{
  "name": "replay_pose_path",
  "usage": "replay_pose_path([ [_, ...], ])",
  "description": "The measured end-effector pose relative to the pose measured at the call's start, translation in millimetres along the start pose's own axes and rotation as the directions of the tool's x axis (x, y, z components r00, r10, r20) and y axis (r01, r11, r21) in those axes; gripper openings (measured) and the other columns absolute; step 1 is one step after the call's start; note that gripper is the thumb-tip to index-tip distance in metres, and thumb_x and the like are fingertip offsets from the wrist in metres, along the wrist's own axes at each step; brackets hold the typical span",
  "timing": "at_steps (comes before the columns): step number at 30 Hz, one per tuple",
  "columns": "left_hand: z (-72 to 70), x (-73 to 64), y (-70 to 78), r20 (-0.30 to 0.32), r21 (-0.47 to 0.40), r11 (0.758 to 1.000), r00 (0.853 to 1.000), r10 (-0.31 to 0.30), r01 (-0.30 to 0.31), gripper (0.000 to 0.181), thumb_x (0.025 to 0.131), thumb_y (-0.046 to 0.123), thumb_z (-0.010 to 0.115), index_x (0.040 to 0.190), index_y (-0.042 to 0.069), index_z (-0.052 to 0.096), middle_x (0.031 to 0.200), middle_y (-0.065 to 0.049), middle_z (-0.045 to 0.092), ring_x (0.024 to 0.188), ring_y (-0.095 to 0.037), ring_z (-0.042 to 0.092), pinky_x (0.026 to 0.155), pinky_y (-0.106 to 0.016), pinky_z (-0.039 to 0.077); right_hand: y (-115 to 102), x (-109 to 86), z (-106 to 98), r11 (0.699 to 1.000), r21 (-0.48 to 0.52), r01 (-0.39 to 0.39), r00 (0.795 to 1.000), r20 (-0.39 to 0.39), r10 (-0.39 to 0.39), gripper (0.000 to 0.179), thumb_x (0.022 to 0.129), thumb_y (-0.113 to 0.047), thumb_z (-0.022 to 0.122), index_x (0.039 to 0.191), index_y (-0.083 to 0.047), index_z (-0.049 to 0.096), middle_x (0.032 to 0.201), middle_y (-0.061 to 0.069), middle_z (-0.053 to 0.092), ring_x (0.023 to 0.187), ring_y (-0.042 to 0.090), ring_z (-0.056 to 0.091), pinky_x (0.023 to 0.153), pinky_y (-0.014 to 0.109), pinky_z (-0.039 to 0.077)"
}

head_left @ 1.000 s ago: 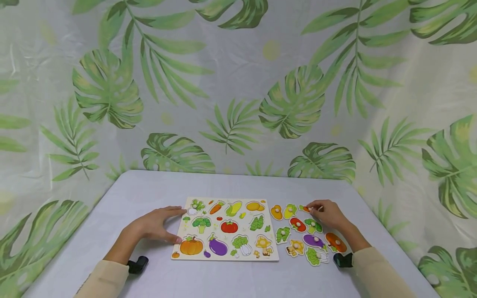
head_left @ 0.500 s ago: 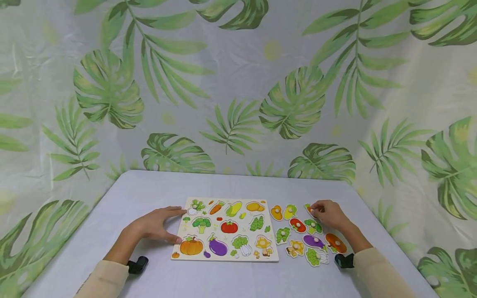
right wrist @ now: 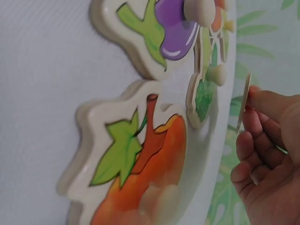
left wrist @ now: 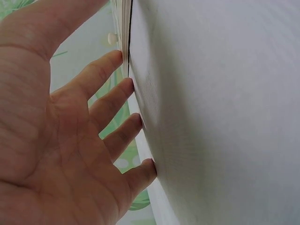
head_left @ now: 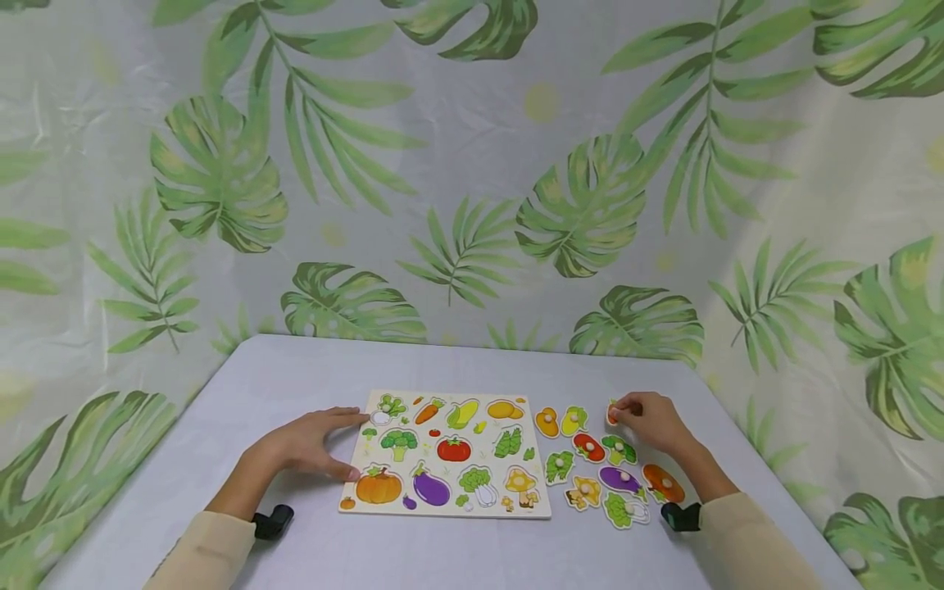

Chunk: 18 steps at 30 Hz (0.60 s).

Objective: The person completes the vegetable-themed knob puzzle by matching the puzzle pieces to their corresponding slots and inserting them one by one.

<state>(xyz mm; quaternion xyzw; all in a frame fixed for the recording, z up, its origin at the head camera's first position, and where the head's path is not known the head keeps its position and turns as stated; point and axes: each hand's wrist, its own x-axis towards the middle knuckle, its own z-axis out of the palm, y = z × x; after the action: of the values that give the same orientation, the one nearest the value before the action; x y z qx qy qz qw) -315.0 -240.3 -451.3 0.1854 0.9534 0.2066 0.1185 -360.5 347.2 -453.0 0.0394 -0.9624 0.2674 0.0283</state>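
A wooden vegetable puzzle board lies on the table in the head view. My left hand touches its left edge, thumb near the lower corner and fingers spread near the upper one; in the left wrist view the fingertips of that left hand meet the board's edge and the table. My right hand pinches the carrot puzzle piece above the right-hand pieces. In the right wrist view this carrot piece shows edge-on between thumb and fingers, apart from the table. A white turnip piece with a knob sits in the board's upper left.
Right of the board lie several knobbed pieces, among them an eggplant piece, a pumpkin piece, a tomato piece, a broccoli piece and a mushroom piece. A leaf-patterned curtain hangs behind the table.
The carrot piece in my right hand has turned from lying sideways to more upright and shifted slightly right. My left hand has stayed at the board's edge.
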Motion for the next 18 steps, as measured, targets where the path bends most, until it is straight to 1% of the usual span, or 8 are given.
replay_pose_path([
  [6,0.0,-0.3,0.3,0.005,-0.001,1.000,1.000,0.001,-0.001,0.096,0.072,0.058,0.087,0.154,0.027,0.049,0.165,-0.012,0.038,0.150,-0.049,0.034,0.114,-0.077,0.029,-8.3,3.5,2.9,0.999,0.023,0.033,0.999,-0.027,-0.032,0.023,0.098,-0.027,0.072,0.104,-0.005,0.074,0.093,0.005,0.072,0.083,0.019,0.058,0.070,0.024,0.051],
  [11,-0.3,-0.3,0.7,0.001,0.004,1.000,1.000,0.002,-0.002,0.096,0.072,0.058,0.087,0.154,0.027,0.049,0.165,-0.012,0.038,0.149,-0.050,0.034,0.114,-0.077,0.030,-22.6,4.6,6.8,0.997,0.040,0.068,0.997,-0.040,-0.066,0.023,0.098,-0.027,0.072,0.103,-0.005,0.074,0.093,0.005,0.073,0.082,0.019,0.059,0.069,0.024,0.052],
  [18,-0.8,-1.2,1.1,0.003,-0.002,1.000,1.000,0.004,-0.004,0.096,0.072,0.057,0.087,0.154,0.025,0.049,0.165,-0.013,0.038,0.149,-0.050,0.034,0.114,-0.077,0.030,-38.9,7.2,13.0,0.996,0.049,0.071,0.996,-0.048,-0.069,0.025,0.098,-0.030,0.071,0.103,-0.006,0.074,0.095,0.008,0.074,0.082,0.019,0.060,0.072,0.026,0.052],
])
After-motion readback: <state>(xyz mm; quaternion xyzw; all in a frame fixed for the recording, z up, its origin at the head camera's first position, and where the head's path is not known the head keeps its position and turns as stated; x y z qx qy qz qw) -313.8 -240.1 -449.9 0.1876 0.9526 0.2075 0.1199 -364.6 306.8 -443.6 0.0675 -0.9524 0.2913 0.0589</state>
